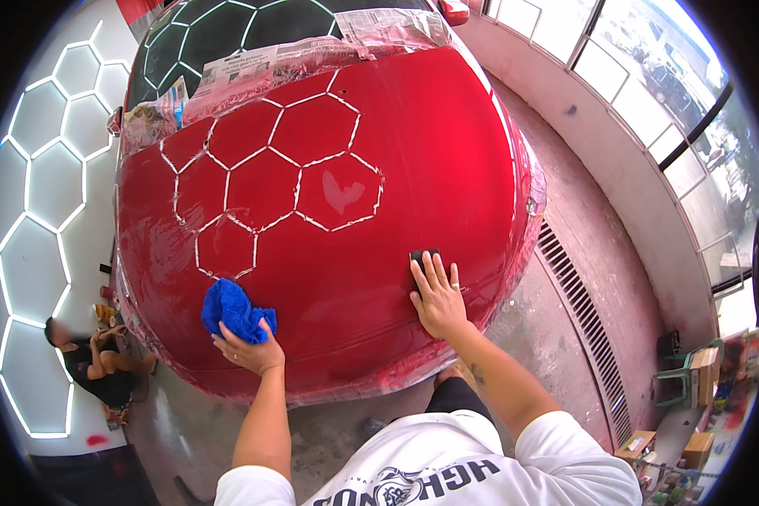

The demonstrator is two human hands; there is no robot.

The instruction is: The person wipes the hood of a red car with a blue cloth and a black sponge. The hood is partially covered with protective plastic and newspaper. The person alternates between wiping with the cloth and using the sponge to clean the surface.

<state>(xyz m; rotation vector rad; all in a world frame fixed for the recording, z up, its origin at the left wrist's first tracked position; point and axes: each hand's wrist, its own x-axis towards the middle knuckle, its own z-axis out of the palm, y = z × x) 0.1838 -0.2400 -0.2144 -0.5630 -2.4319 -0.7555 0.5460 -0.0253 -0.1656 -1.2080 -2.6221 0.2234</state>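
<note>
On the hood (346,278), toward its front edge, the left hand (253,352) grips a blue cloth (228,309), likely soft, best bunched; the right hand (439,305) lies flat over a black pad (418,255).

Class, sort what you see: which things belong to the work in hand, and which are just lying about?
Work in hand: blue cloth, in left hand; black pad, under right hand; red hood; newspaper.
Seemingly just lying about: green chair; cardboard box.

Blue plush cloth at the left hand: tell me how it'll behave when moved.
The blue plush cloth would probably flop, judging by its soft, bunched folds. It might drag slightly rather than slide freely, given its fuzzy surface. Its crumpled, irregular shape makes rolling unlikely.
</note>
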